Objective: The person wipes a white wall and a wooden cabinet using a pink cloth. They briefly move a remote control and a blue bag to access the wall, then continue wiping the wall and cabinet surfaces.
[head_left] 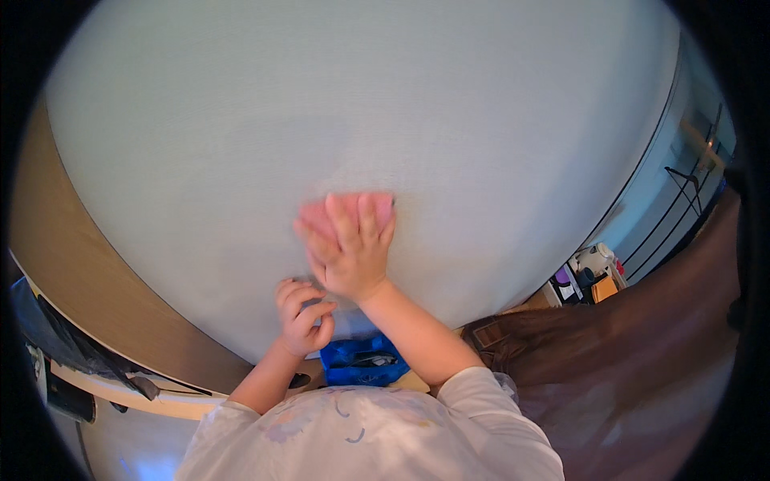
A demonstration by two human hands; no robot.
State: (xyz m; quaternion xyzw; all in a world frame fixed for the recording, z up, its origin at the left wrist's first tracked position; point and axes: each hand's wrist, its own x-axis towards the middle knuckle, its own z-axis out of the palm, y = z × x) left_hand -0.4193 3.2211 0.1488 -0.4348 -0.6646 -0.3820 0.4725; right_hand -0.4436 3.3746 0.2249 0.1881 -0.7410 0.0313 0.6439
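Note:
A pink cloth (321, 216) lies against a large pale grey flat panel (481, 144). My right hand (350, 260) presses it there, fingers spread over it; the cloth's edges show above and to the left of the fingers. Lower and to the left, my left hand (303, 319) is held close to the panel. Its fingers are loosely curled and apart, and I see nothing in them. Below the hands, close to my body, is an open blue container (341, 373) with small things inside that I cannot make out.
A light wooden edge (88, 232) curves along the panel's left side. On the right hangs or lies a broad brown covering (626, 377). Beyond it are a box of small items (589, 276) and a dark metal rack (670, 220). A dark bag-like heap (80, 337) sits lower left.

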